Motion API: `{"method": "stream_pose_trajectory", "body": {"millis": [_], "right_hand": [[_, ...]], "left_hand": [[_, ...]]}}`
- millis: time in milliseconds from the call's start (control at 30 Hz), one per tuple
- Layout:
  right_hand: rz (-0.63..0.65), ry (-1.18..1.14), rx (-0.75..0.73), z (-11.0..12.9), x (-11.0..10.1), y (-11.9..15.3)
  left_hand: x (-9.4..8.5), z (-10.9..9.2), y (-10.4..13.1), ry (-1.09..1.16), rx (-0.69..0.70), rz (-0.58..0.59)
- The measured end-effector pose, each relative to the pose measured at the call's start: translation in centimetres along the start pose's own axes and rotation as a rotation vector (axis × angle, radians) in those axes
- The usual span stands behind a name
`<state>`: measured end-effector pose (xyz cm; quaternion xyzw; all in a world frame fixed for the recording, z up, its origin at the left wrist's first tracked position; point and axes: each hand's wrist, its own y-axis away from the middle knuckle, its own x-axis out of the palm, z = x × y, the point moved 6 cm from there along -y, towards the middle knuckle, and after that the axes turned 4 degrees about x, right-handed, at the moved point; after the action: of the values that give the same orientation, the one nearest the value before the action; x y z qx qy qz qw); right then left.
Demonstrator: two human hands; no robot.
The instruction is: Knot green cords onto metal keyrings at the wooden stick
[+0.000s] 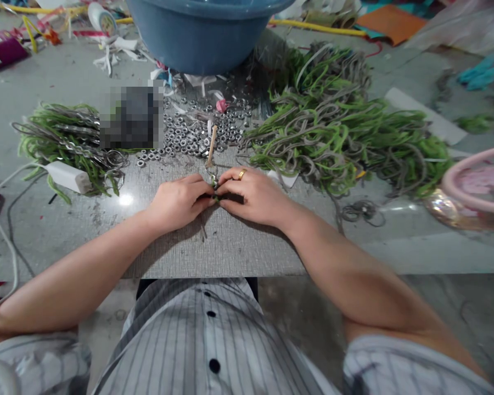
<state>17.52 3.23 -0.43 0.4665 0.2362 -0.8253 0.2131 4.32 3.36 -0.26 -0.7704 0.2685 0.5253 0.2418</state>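
Note:
My left hand (180, 202) and my right hand (253, 197), a gold ring on one finger, meet close above the table. Their fingertips pinch a short bit of dark green cord (216, 198). A small shiny metal piece (214, 180) shows at its upper end, between the fingers; its exact shape is too small to tell. Just beyond my hands a thin tan stick (211, 145) points away from me. Behind it spreads a pile of metal nuts (181, 136). Green and grey cords (308, 129) lie heaped to the right.
A blue basin (206, 38) stands at the back. Left is a bundle of cords with metal rings (66, 131), beside a white adapter (69, 176) with a cable. A pink-rimmed basket (456, 178) sits at the right edge. Scraps of ribbon (107, 59) litter the far left.

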Motion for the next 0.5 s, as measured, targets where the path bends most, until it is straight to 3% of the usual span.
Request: {"method": "stream_pose_trajectory", "body": {"millis": [500], "right_hand": [[0.009,0.054,0.003,-0.17,0.42,-0.07]], "left_hand": [[-0.06,0.05,-0.09,0.016,-0.036,0.011]]}}
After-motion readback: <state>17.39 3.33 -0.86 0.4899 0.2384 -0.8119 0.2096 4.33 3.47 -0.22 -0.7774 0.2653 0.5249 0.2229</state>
